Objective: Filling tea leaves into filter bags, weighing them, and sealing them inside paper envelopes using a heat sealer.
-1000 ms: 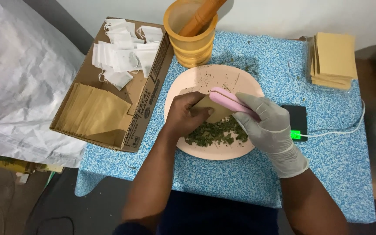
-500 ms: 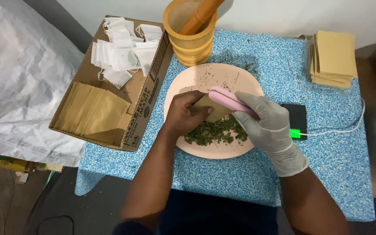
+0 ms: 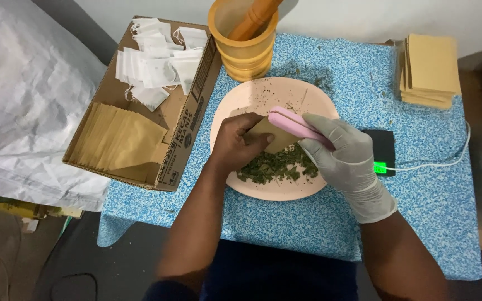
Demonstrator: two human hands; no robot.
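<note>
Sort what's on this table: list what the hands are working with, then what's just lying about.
In use:
left hand holding brown paper pouch
gloved right hand holding pink scoop
green dried leaves
pink plate

Lying about:
mortar and pestle
cardboard box
stacked pouches
small black scale

Small brown paper pouch held tilted over pink plate; pink scoop laid against its mouth; green dried herbs heaped below.

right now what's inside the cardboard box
The cardboard box holds white tea bags with strings and stacked brown paper pouches. Whatever lies beneath them is covered.
</note>
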